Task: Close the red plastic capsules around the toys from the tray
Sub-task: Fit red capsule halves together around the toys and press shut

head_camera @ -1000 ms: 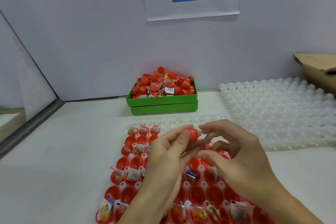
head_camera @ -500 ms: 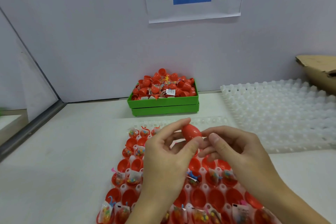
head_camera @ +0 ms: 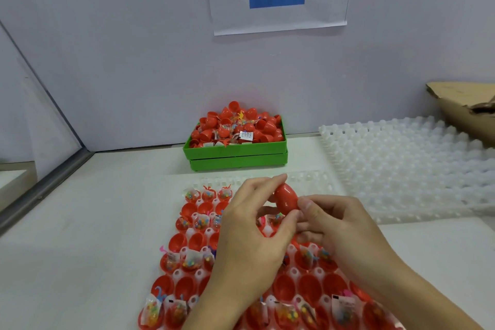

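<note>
head view has you mid-close on one red capsule (head_camera: 286, 199), held up above the tray (head_camera: 308, 181) and not resting in any pocket. your left hand (head_camera: 250, 228) is clamped on it, forefinger over the far end and thumb under the near end, so the egg sits tilted between those two tips. your right hand (head_camera: 338, 225) is pinched against the lower right side of the same capsule, thumb on the shell, other fingers curled in below. the shell looks whole from here, with no gap that can be made out, so my read is that the two halves are pressed together or very close to it; whether the seam has fully snapped cannot be told. the next move probably calls for a firm squeeze along the long axis, then setting it aside. below your hands the tray's pockets hold open red halves (head_camera: 194, 240), some with bagged toys (head_camera: 191, 258) in them, so much of the job looks undone. a green bin (head_camera: 235, 154) heaped with red pieces sits beyond the tray, well apart from your grip.
</note>
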Motion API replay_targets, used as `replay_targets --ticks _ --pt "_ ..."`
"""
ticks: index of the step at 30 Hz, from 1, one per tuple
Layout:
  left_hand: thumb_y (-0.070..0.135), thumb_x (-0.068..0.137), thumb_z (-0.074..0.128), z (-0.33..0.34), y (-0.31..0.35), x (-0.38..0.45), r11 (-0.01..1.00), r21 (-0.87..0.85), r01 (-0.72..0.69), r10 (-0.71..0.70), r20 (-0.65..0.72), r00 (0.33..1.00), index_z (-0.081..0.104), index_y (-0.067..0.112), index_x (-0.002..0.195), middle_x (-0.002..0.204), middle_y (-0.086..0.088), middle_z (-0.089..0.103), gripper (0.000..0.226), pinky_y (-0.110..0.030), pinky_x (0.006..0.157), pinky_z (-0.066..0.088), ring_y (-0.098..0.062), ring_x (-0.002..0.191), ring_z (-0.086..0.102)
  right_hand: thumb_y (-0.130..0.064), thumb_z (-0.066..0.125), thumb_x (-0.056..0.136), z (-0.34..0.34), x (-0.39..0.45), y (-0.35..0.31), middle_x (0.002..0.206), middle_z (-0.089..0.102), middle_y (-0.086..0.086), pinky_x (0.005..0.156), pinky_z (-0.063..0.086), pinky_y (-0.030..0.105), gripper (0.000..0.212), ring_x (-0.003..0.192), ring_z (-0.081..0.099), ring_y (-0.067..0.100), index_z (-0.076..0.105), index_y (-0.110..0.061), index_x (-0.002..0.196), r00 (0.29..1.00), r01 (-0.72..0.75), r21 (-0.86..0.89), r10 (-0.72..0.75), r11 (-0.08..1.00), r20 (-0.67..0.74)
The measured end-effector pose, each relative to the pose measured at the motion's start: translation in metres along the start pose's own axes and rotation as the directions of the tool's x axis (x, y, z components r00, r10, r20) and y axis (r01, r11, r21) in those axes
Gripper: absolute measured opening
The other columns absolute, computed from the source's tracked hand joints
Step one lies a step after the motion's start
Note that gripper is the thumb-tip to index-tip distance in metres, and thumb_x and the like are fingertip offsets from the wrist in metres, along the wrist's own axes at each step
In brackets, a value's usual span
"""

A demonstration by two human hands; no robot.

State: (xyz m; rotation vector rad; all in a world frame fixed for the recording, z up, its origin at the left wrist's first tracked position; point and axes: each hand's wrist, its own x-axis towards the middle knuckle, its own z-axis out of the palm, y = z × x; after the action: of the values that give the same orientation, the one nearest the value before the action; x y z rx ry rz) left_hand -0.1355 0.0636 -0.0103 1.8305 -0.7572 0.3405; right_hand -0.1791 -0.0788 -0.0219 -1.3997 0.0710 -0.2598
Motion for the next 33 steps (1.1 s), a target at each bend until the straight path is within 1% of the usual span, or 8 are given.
replay_targets --ticks 7,11,14,19,25,28,30,33 --pt "0.018 0.084 0.067 0.007 0.006 0.021 0.907 0.341 -0.248 0.156 0.275 0.949 0.057 0.022 0.135 0.114 0.011 0.049 0.052 -0.004 0.089 0.038 0.001 0.106 0.044 -0.037 0.073 0.084 -0.002 0.003 -0.004 0.101 0.074 0.017 0.084 0.057 0.039 0.033 0.098 0.072 0.031 0.075 -0.012 0.105 0.999 -0.039 0.072 0.04 0.997 -0.015" --pt "0.035 0.088 0.066 0.006 0.011 0.041 0.92 0.281 -0.274 0.138 0.421 0.897 0.036 0.038 0.148 0.131 0.02 0.039 0.066 -0.001 0.095 0.03 0.009 0.124 0.031 -0.029 0.065 0.088 -0.016 0.008 -0.015 0.091 0.072 0.017 0.074 0.057 0.035 0.027 0.081 0.07 0.026 0.075 -0.007 0.099 0.991 -0.041 0.103 0.054 0.994 -0.125" --pt "0.045 0.091 0.06 -0.005 0.01 0.061 0.938 0.274 -0.212 0.1 0.373 0.923 0.037 0.04 0.147 0.13 0.023 0.044 0.061 -0.011 0.1 0.037 0.01 0.118 0.038 -0.019 0.057 0.098 -0.032 0.02 -0.026 0.078 0.069 0.013 0.058 0.053 0.027 0.02 0.067 0.065 0.02 0.065 -0.003 0.107 0.963 -0.107 0.162 0.143 0.981 -0.229" --pt "0.052 0.083 0.058 -0.023 0.0 0.079 0.964 0.222 -0.147 0.075 0.302 0.95 0.058 0.041 0.129 0.112 0.032 0.055 0.047 -0.004 0.076 0.043 0.011 0.1 0.055 -0.022 0.058 0.097 -0.069 0.045 -0.043 0.086 0.075 0.012 0.06 0.057 0.026 0.023 0.074 0.075 0.02 0.066 0.0 0.097 0.926 -0.21 0.188 0.257 0.959 -0.275" --pt "0.06 0.071 0.051 -0.031 -0.006 0.087 0.979 0.161 -0.124 0.082 0.246 0.966 0.064 0.044 0.115 0.102 0.028 0.064 0.048 -0.014 0.079 0.046 0.011 0.095 0.059 -0.011 0.047 0.101 -0.138 0.125 -0.09 0.087 0.057 0.014 0.055 0.048 0.018 0.018 0.068 0.06 0.018 0.053 0.003 0.109 0.812 0.002 0.326 0.189 0.945 -0.552" --pt "0.059 0.071 0.053 -0.032 -0.01 0.09 0.98 0.158 -0.121 0.085 0.216 0.973 0.066 0.044 0.11 0.098 0.028 0.066 0.043 -0.011 0.075 0.047 0.011 0.093 0.06 -0.006 0.033 0.102 -0.176 0.155 -0.127 0.093 0.048 0.017 0.065 0.052 0.022 0.017 0.068 0.052 0.023 0.047 -0.005 0.112 0.657 0.217 0.352 0.131 0.911 -0.742" --pt "0.056 0.071 0.055 -0.034 -0.009 0.093 0.983 0.146 -0.111 0.083 0.189 0.979 0.067 0.046 0.103 0.094 0.032 0.068 0.035 -0.003 0.071 0.047 0.013 0.09 0.061 -0.002 0.029 0.103 -0.199 0.163 -0.142 0.111 0.051 0.024 0.071 0.054 0.023 0.018 0.083 0.059 0.032 0.047 -0.003 0.106 0.573 0.327 0.313 0.076 0.892 -0.816" --pt "0.057 0.073 0.053 -0.037 -0.009 0.096 0.979 0.176 -0.1 0.071 0.161 0.984 0.066 0.051 0.092 0.092 0.053 0.057 0.024 0.002 0.069 0.044 0.021 0.089 0.059 -0.007 0.031 0.106 -0.223 0.168 -0.14 0.152 0.033 0.022 0.061 0.056 0.018 0.039 0.133 0.045 0.034 0.03 0.003 0.144 0.538 0.325 0.32 0.105 0.89 -0.837"
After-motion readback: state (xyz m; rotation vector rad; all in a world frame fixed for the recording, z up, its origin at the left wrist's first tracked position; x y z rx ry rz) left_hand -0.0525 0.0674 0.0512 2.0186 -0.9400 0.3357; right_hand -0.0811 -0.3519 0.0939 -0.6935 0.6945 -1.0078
